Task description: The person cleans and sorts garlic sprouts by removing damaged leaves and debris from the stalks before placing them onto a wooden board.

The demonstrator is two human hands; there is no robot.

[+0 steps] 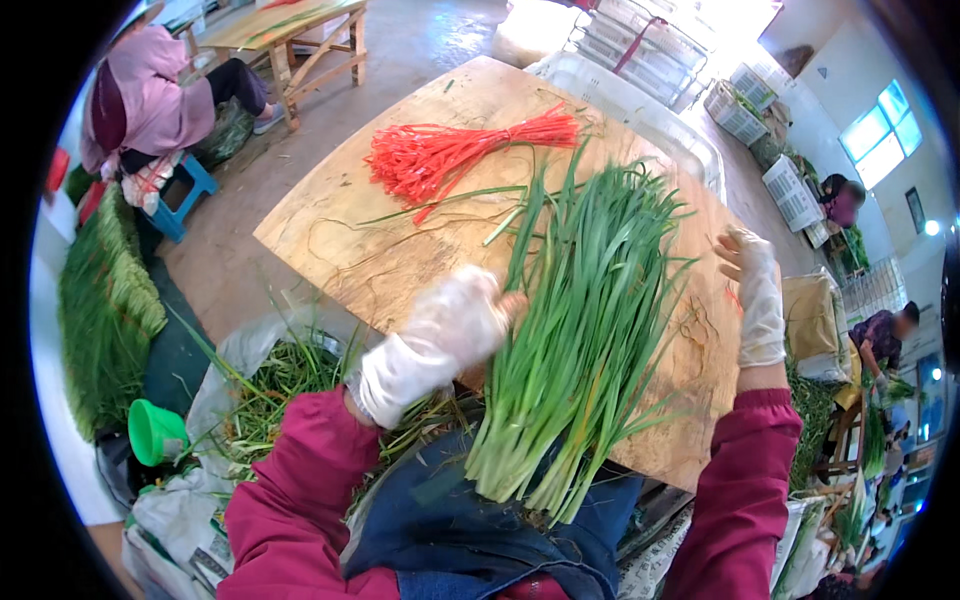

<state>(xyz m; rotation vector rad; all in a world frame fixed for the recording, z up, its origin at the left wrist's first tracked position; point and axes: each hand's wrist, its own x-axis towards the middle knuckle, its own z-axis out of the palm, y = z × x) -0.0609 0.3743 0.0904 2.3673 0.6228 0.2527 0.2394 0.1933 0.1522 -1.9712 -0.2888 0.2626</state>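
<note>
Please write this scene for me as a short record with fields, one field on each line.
Left hand: gloved, at the left edge of the greens; blurred, grip unclear
Right hand: gloved, open, apart from the greens
Greens: long bunch on the board, pale ends past its near edge
Red strips: bundled, on the board beyond the greens
Green cup: left of the board

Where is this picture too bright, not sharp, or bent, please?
Head view: glare washes out the top, near the white crates; head view: the left hand looks smeared, the green leaves fairly crisp; head view: the room bends toward the dark rim.
</note>
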